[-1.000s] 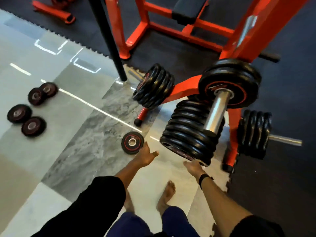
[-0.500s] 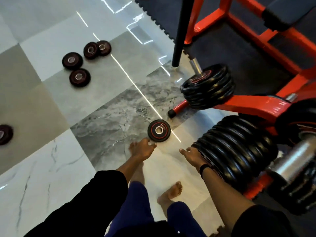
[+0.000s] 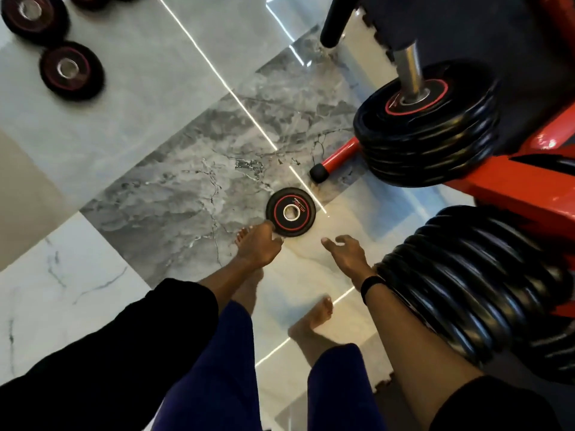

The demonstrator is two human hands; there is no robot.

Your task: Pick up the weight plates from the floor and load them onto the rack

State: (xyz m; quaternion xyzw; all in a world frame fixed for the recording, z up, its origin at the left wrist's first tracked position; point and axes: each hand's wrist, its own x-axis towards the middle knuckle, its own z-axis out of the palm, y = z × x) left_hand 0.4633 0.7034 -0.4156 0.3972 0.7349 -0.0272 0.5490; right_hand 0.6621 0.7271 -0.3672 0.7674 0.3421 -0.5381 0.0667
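**Reaching for the nearest small plate**

I have my left hand [image 3: 259,244] at the near rim of the small weight plate [image 3: 291,212], fingers loosely spread, nothing gripped; my right hand [image 3: 343,251] hovers spread beside it. The plate lies flat on the marble floor [image 3: 174,194], face and bore upward, near the red rack [image 3: 510,185]. I judge hooking fingertips under the rim best

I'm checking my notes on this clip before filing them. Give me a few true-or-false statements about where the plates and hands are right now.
1. The small plate nearest the feet lies flat on the floor. True.
2. The right hand grips that plate. False: it hovers beside it, fingers relaxed, holding nothing.
3. The left hand reaches the plate's near edge. True.
4. The rack peg at upper right is bare. False: stacked black plates sit on it.
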